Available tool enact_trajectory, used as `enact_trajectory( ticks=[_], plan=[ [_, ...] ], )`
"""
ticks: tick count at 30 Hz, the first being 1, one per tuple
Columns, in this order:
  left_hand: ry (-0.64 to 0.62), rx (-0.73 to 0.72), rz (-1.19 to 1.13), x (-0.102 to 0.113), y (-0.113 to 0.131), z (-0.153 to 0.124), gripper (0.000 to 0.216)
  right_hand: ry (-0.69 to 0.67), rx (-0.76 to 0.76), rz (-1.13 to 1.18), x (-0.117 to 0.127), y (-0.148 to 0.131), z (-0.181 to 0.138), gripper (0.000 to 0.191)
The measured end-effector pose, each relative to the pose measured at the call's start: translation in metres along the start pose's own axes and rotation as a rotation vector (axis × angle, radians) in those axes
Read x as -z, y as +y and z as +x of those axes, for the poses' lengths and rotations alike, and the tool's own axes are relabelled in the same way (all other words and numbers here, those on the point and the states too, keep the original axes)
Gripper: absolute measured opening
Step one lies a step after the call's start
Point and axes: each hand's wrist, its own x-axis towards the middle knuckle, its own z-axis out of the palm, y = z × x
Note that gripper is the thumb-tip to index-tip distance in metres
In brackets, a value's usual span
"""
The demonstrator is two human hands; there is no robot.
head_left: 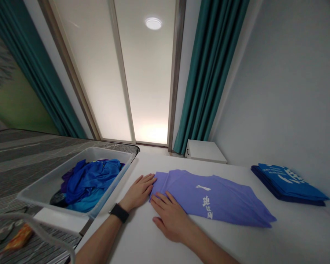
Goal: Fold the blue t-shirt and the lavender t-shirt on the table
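A purple T-shirt (217, 200) with white print lies partly folded on the white table (264, 242). My left hand (139, 190), with a black watch on its wrist, rests flat at the shirt's left edge, fingers stretched out and touching the cloth. My right hand (169, 216) lies flat just in front of it, its fingertips pressing on the folded left corner of the shirt. Neither hand grips anything.
A white plastic bin (41, 187) with crumpled blue clothes (90, 183) sits left of the table on a striped bed. A stack of folded blue shirts (288, 181) lies at the right by the wall. A white cabinet (205, 150) and teal curtains stand behind.
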Motion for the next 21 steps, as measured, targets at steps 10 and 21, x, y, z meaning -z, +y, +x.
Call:
enact_trajectory(
  ticks=[10, 21],
  plan=[
    [0.009, 0.012, 0.084, -0.004, -0.001, 0.010, 0.045, -0.007, 0.048, 0.044, 0.004, -0.003, -0.006, 0.054],
    [0.024, 0.008, 0.073, -0.004, -0.002, 0.009, 0.045, -0.020, 0.141, 0.014, 0.002, -0.013, 0.002, 0.053]
  ],
)
